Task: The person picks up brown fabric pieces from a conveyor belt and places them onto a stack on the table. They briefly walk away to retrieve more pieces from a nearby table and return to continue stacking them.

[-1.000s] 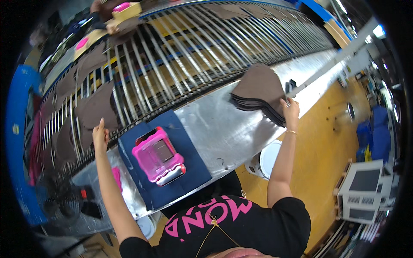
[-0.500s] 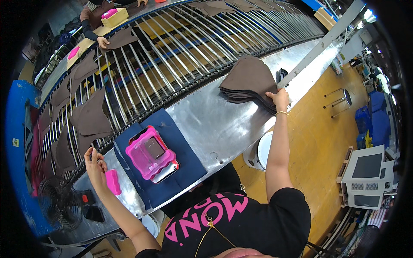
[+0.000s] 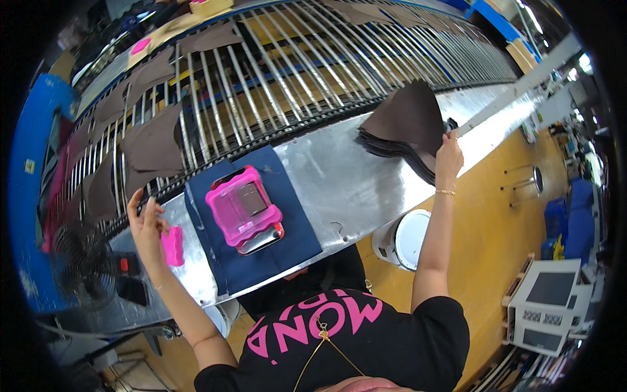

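Note:
At the right, my right hand pinches the corner of a dark brown cut sheet. That sheet tilts up from a fanned stack of similar sheets on the metal table. My left hand hovers with loosely bent fingers apart at the left edge of the roller conveyor, and nothing shows in it. Below its fingers lies a wavy-edged pink block. Between my hands, a pink frame with a clear window, a small brown piece inside it, rests on a dark blue mat.
Brown sheets lie on the metal rollers beyond the table. A black fan stands at the far left. A slanted grey bar crosses near my right hand. A white bucket stands below the table edge.
The top brown sheet has lifted and tilted in my right hand. My left hand stays near the rollers. The view has shifted, and the person across the conveyor is mostly out of it.

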A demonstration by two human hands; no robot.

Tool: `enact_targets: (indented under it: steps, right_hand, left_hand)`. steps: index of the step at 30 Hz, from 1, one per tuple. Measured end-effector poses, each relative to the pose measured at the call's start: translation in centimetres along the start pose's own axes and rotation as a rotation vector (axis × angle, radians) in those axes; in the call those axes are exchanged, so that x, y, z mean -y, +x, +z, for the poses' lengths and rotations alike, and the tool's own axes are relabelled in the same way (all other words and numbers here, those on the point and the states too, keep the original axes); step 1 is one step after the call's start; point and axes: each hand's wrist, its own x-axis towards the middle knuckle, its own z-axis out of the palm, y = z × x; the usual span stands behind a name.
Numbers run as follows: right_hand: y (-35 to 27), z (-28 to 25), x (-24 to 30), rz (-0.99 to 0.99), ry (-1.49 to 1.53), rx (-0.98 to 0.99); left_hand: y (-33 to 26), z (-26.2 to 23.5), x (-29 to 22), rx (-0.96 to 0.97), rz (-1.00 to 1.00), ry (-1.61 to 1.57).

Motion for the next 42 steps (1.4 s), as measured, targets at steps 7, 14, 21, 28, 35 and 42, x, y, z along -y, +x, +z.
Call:
enact_targets:
  steps: [7,14,21,28,35,42]
  right_hand:
    - [-1.3,-8.3,10.9,-0.336,0.749,-0.21]
    - [-6.6,-10.2,21.1,-0.357,1.578,0.213]
    - [-12.0,-8.3,25.8,-0.759,1.396,0.766]
    - [-14.4,-7.4,28.0,-0.916,1.352,0.741]
    - [-12.6,-5.9,24.4,-0.951,1.25,0.629]
    - [-12.5,-1.2,15.3,-0.569,1.104,0.711]
  left_hand:
    - [-0.2,8.6,-3.3,0.178,0.254,0.201]
    - [-0.7,10.1,-6.5,0.332,0.258,0.0]
    - [-3.7,-0.3,-9.4,0.019,0.332,0.518]
    - [-6.2,-4.9,-9.1,-0.033,0.102,0.477]
    - [-5.8,-3.3,-6.1,0.198,0.291,0.749]
    - [-3.5,5.0,-3.9,0.39,0.535,0.877]
